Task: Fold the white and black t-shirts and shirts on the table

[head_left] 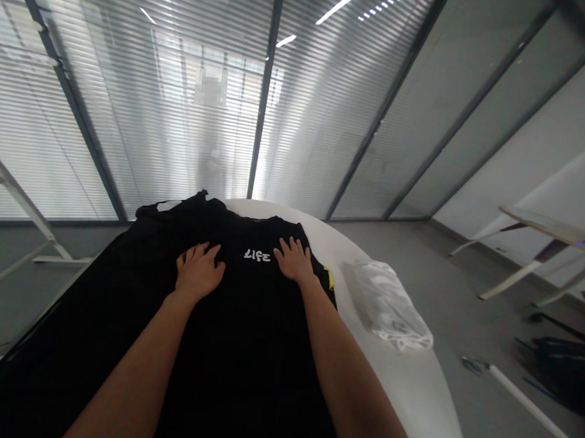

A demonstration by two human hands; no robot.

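A black T-shirt (249, 329) lies spread on a white round table (391, 379), with a white "LIFE" print (257, 255) near its collar. My left hand (198, 271) rests flat on the shirt just left of the print, fingers spread. My right hand (294, 260) presses on the shirt just right of the print, near the far edge. Neither hand grips the cloth. A small yellow patch (329, 277) shows at the shirt's right edge.
A crumpled clear plastic bag (384, 304) lies on the table to the right of the shirt. Beyond stand glass partitions with blinds (130, 101). On the grey floor at right lie a white rod (534, 409) and a black bag (562, 371). A pale folding table (542, 226) stands there too.
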